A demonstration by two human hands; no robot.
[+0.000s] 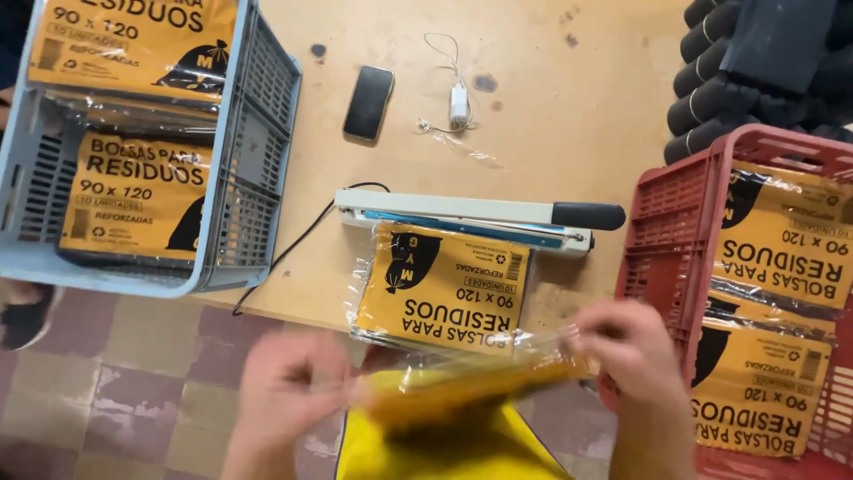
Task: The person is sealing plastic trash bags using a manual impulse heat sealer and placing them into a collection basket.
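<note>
Worktop (577, 98): tan board, near edge running just above the hands, tiled floor below it.

Grey crate (258, 160) sits on the left end, overhanging the near-left corner; red crate (675, 231) at the right end, near edge. Both carry flat yellow-labelled packs in clear film, so one on each side of the sealer looks like supply and output (which is which I cannot tell).

Black rolls (711, 80) stacked in the far-right corner.

Sealer (462, 218) lies mid-worktop, parallel to the near edge, black handle to the right, cord trailing off left. One pack (444, 284) lies with its top edge at the sealer bar and its bottom at the near edge, within easy reach.

Held pack (471, 378): off the worktop, just below the near edge, stretched roughly level between the hands, right end a little higher. Left hand (289, 382) takes the left end, right hand (626, 351) the right end. Both are motion-blurred; fingers appear closed on the film ends, the pack spanning the gap between them.

Phone (368, 102) and small white charger (458, 102) lie toward the far edge, clear of the work.
</note>
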